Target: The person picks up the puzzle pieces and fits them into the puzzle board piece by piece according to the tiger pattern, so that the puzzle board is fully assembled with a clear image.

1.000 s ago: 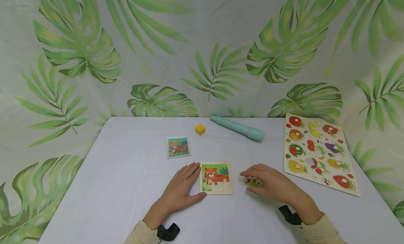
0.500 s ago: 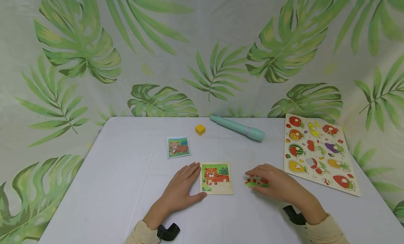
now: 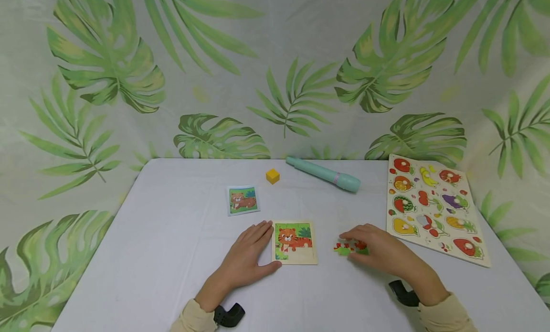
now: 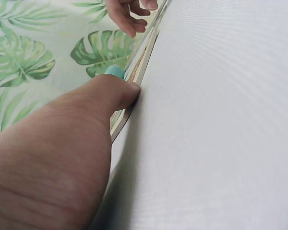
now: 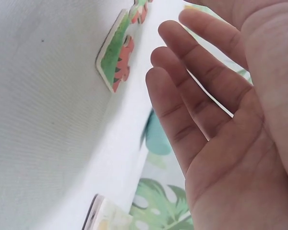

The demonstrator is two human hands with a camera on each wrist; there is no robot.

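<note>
My left hand lies on the table with its fingers nearly straight. Its fingertips touch the left edge of a wooden tiger jigsaw puzzle, and its thumb rests at the near left corner. Bare wood shows at the puzzle's lower right. Over two loose puzzle pieces hovers my right hand, fingers loosely bent. One piece is green and red; the other piece is partly under the hand. In the right wrist view the fingers are apart from the striped piece and hold nothing.
A tiger picture card lies behind the left hand. Farther back are a yellow cube and a mint-green toy microphone or torch-like stick. A fruit peg puzzle board lies at the right table edge.
My right hand has drawn back to the right, baring more of the two loose pieces. The left hand and the tiger puzzle have stayed in place.
</note>
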